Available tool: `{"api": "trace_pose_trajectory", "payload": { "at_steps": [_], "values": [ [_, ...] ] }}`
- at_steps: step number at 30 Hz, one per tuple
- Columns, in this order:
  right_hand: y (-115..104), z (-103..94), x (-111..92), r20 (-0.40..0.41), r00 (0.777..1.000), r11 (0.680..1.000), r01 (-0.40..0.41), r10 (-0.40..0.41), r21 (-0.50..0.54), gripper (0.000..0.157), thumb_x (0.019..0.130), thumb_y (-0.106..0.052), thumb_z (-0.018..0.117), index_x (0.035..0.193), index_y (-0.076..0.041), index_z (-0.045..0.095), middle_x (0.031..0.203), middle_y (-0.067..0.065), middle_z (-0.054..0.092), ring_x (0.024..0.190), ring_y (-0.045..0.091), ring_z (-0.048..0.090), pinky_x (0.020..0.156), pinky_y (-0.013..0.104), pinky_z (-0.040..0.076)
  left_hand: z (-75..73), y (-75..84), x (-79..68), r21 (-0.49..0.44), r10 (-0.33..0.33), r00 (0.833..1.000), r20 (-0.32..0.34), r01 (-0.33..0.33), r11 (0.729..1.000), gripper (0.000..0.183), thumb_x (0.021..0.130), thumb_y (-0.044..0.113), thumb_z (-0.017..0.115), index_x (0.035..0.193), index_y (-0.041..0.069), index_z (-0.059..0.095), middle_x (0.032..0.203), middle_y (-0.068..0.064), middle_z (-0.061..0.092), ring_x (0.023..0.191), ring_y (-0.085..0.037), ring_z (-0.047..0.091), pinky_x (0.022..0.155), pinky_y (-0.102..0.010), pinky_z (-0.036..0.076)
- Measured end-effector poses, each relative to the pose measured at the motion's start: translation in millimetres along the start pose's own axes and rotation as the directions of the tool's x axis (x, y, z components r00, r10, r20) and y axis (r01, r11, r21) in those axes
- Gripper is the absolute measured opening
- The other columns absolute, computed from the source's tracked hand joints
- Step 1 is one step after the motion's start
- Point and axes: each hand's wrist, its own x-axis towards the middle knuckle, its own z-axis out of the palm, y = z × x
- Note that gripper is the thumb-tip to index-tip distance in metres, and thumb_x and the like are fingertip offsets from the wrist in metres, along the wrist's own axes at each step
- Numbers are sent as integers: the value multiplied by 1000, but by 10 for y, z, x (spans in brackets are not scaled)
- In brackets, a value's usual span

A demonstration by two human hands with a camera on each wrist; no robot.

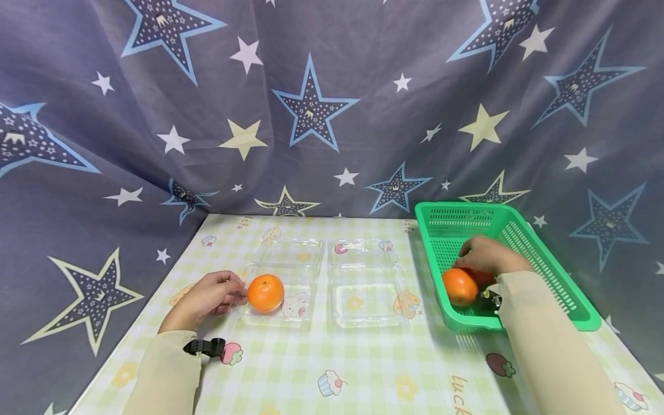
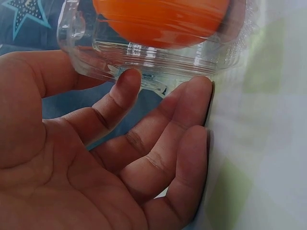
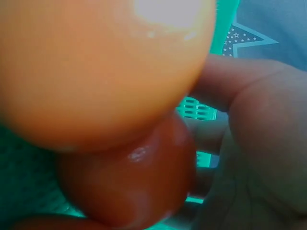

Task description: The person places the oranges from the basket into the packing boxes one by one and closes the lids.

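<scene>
On the left, an orange (image 1: 266, 293) sits in a clear plastic box (image 1: 298, 317) whose lid lies folded back. My left hand (image 1: 217, 294) is at the box's left side. In the left wrist view, thumb and index finger pinch its edge, while the other fingers (image 2: 196, 139) bend loosely beside the table. My right hand (image 1: 490, 256) reaches down into a green basket (image 1: 557, 271), its fingers curled round a red tomato (image 3: 129, 177). A lighter orange-red, smooth tomato (image 1: 460, 286) lies against it, nearer the basket's left wall. The right fingertips are partly hidden behind the fruit.
A second clear plastic box (image 1: 365, 305), lid folded back, stands between the first box and the basket. A checked, patterned cloth (image 1: 290, 369) covers the table. Behind hangs a dark curtain (image 1: 363, 69) with stars.
</scene>
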Motion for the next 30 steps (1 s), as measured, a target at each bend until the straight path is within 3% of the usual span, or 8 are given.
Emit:
{"api": "trace_pose_trajectory", "payload": {
  "at_steps": [8, 16, 25, 30],
  "values": [
    [5, -4, 18, -6, 1000, 998, 20, -20, -55, 43, 94, -32, 69, 121, 1, 70, 111, 19, 70, 90, 28, 63, 71, 36, 51, -27, 30, -7, -1, 14, 1000, 11, -14, 1000, 24, 103, 27, 58, 111, 5, 63, 98, -2, 77, 85, -14, 73, 64, -29, 54],
    [21, 25, 21, 11, 1000, 999, 8, -7, -47, 38, 95, -34, 68, 119, -5, 72, 108, 15, 71, 85, 26, 62, 67, 35, 50, -20, 1, -1, -3, -16, 1000, 0, 16, 1000, 23, 104, 27, 58, 111, 6, 63, 100, -2, 77, 87, -16, 74, 66, -29, 55],
    [32, -21, -16, -64, 998, 998, -29, 26, -52, 63, 94, -45, 69, 131, 4, 61, 121, 25, 67, 90, 30, 63, 66, 37, 52, 20, -7, 0, 2, -5, 1000, 6, 5, 1000, 24, 104, 27, 57, 113, 5, 63, 99, -2, 77, 83, -15, 72, 64, -29, 54],
    [23, -54, -10, -130, 989, 998, -67, 64, -17, 73, 90, -56, 71, 127, 6, 58, 106, 21, 66, 86, 30, 61, 66, 38, 52, 5, -1, 5, 0, -4, 1000, 7, 4, 1000, 24, 104, 27, 57, 112, 6, 63, 99, -2, 77, 83, -16, 72, 63, -30, 54]
  ]
}}
